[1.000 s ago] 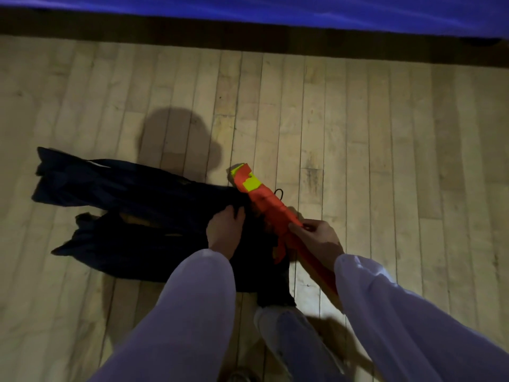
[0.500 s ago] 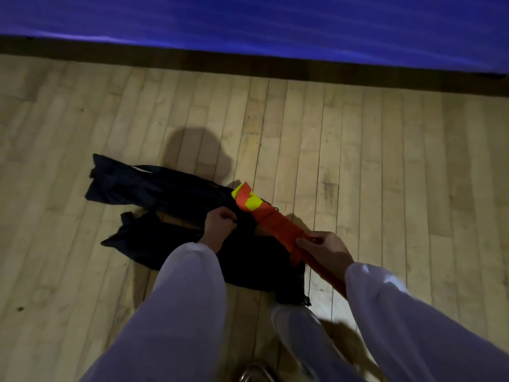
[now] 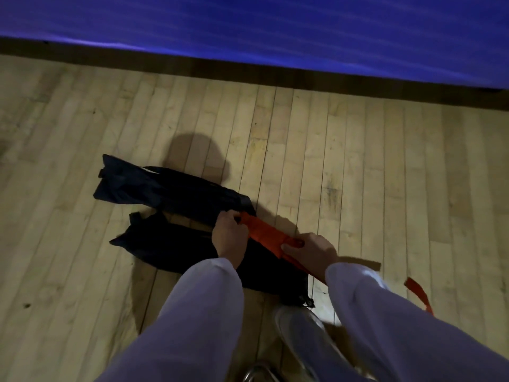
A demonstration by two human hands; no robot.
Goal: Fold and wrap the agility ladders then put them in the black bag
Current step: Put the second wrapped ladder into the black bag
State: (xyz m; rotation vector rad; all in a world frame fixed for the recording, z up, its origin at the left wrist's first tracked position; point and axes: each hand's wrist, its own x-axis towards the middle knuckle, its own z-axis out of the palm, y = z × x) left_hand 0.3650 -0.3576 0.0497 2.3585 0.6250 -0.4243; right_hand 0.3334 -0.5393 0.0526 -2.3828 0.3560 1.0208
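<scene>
Down on the wooden floor (image 3: 358,161) lies the black bag (image 3: 170,194), crumpled and flat, its fabric split into two dark lobes with a sliver of floor showing between them. At the bag's right side, the folded orange agility ladder (image 3: 264,234) runs as a narrow bundle slanting across the bag's right edge, its far end touching the dark fabric and its near end passing under the right hand (image 3: 314,249). That hand has its fingers curled round the bundle and grips it firmly, thumb toward the bag. The left hand (image 3: 228,238) sits on the bag right at the ladder's far end, fingers bent in a pinch; in the dim light it seems to hold the bag's fabric, though it could be the tip of the ladder. Both arms wear pale sleeves (image 3: 198,312). To the right of the bag, well apart from it, a loose orange strap (image 3: 417,293) hangs out from behind the right forearm. Just beside the bag's near right corner is a light shoe (image 3: 300,332). Beyond the bag, a dark baseboard strip (image 3: 248,70) borders the floor, with a blue mat (image 3: 275,31) above it.
</scene>
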